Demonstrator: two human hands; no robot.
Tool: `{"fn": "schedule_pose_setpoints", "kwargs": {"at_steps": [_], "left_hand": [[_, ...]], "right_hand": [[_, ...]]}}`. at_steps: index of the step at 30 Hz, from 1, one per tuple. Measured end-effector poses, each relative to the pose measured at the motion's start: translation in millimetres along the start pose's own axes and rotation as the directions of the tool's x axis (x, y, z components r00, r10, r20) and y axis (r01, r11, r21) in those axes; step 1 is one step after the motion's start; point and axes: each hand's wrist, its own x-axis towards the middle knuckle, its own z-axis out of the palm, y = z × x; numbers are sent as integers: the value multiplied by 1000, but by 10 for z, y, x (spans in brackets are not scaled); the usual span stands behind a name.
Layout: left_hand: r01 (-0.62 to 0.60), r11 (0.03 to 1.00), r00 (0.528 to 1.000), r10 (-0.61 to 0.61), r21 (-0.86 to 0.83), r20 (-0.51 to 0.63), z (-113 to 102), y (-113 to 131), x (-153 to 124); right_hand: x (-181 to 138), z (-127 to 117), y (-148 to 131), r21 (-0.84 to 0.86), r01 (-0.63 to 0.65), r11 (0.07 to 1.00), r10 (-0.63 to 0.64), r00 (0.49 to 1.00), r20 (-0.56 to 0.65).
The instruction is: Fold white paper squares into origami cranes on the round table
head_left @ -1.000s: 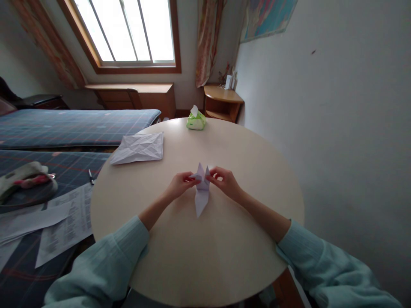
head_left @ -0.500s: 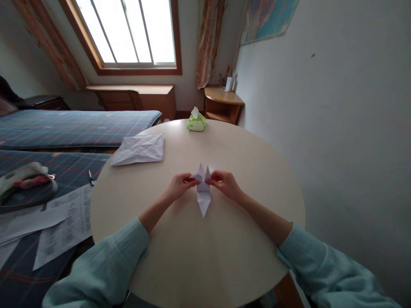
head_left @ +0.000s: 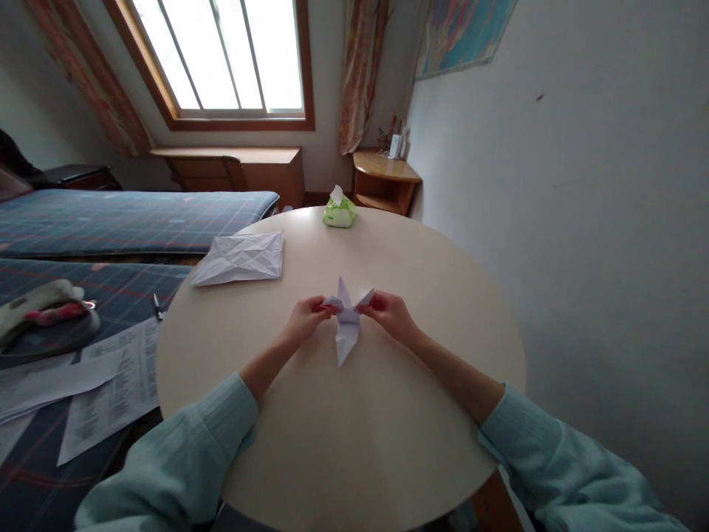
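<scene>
A small folded white paper figure (head_left: 347, 329) is held just above the round beige table (head_left: 343, 436), near its middle. My left hand (head_left: 304, 319) pinches its left upper flap. My right hand (head_left: 391, 314) pinches its right upper flap, which is spread outward. A pointed tip sticks up between my hands and a longer point hangs toward me. Both hands have their fingers closed on the paper.
A creased white sheet (head_left: 241, 257) lies at the table's far left. A green tissue pack (head_left: 339, 211) stands at the far edge. Left of the table are a plaid bed (head_left: 127, 214), printed papers (head_left: 105, 384) and a pen (head_left: 157, 306). A white wall is close on the right.
My hands have pulled the two upper flaps apart, so the right flap now points outward. The lower point swung slightly to the left. The figure stays at the same spot.
</scene>
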Motion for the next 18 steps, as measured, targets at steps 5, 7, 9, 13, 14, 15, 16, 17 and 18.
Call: {"fn": "schedule_pose_setpoints", "kwargs": {"at_steps": [5, 7, 9, 13, 14, 15, 16, 17, 18], "left_hand": [[-103, 992, 994, 100, 69, 49, 9, -10, 11], [-140, 986, 989, 134, 90, 66, 19, -6, 8], [-159, 981, 986, 152, 108, 71, 26, 1, 2], [-152, 983, 986, 143, 102, 87, 31, 9, -5], [-146, 985, 986, 137, 94, 100, 32, 10, -5], [-138, 987, 985, 128, 85, 115, 33, 12, -6], [-128, 989, 984, 117, 76, 132, 35, 15, -8], [-115, 991, 983, 105, 66, 149, 37, 21, -11], [-103, 993, 982, 93, 54, 165, 40, 29, -16]], "right_hand": [[3, -3, -7, 47, -11, 999, 9, 999, 36], [0, -3, -13, 78, -16, 997, 13, 999, 38], [-4, -1, -16, 95, -15, 995, 12, 1000, 27], [-4, 0, -19, 117, -21, 993, 24, 1000, -19], [-4, 0, -22, 128, -25, 991, 29, 999, -30], [-3, -1, -25, 141, -30, 990, 35, 999, -34], [-2, -3, -29, 158, -34, 987, 39, 999, -29], [-2, -5, -33, 176, -40, 984, 43, 999, -15], [-3, -9, -38, 194, -44, 980, 45, 999, 3]]}}
